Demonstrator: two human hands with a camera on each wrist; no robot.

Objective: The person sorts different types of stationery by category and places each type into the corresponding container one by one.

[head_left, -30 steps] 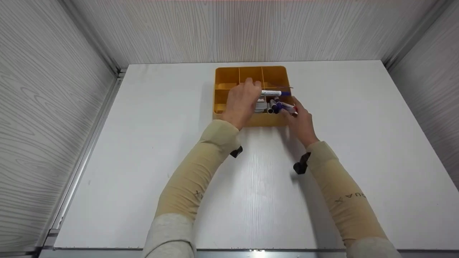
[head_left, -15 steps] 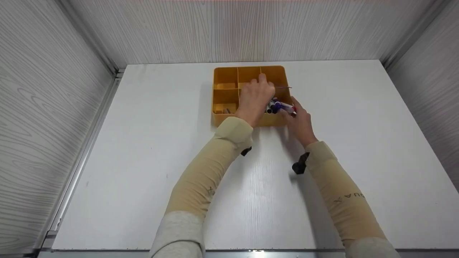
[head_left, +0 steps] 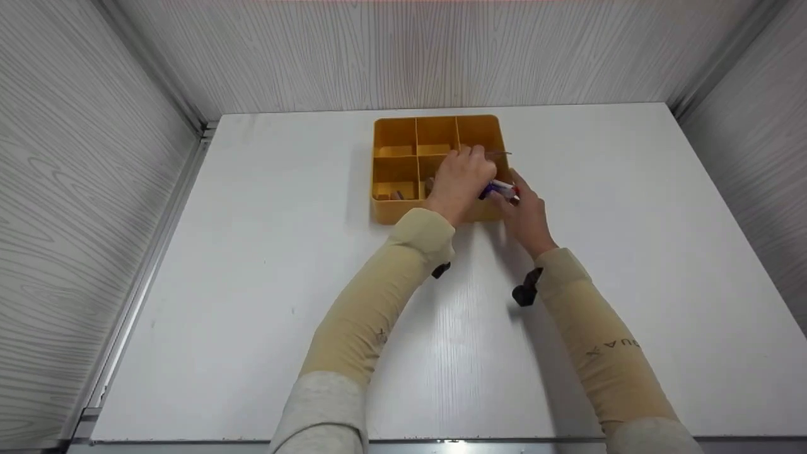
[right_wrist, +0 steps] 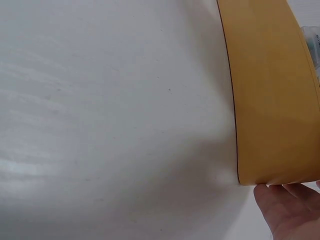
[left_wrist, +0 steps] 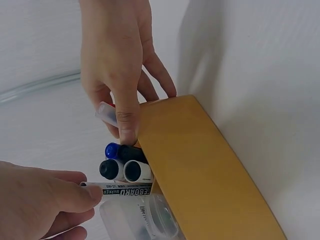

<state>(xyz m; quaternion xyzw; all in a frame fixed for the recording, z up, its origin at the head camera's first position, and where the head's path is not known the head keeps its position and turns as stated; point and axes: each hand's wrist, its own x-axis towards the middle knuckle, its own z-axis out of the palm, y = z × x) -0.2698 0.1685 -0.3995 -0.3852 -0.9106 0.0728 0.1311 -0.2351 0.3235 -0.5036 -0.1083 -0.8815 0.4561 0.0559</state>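
A whiteboard marker point(left_wrist: 122, 189) is pinched between the thumb and fingers of my left hand point(head_left: 463, 180), lying across the rim of a yellow divided box point(head_left: 394, 212). Just beside it in the left wrist view, several markers point(left_wrist: 132, 171) with blue and dark ends stand bunched in the front right compartment. My right hand point(head_left: 528, 215) grips the box's right corner, thumb over the rim and fingers against the outer side. Close to that thumb leans a pen with a clear cap and red part point(left_wrist: 106, 113). From the head view, my left hand hides the marker it holds.
A clear plastic container point(left_wrist: 155, 220) sits in the compartment beside the markers. Small pieces point(head_left: 397, 195) lie in the front left compartment. A thin rod point(head_left: 499, 153) sticks out over the box's right side. The white table point(head_left: 252, 302) meets a back wall point(head_left: 416, 57).
My left hand, with the marker, has moved right and slightly down from the box's middle toward the bunched markers. The right hand stays at the corner.
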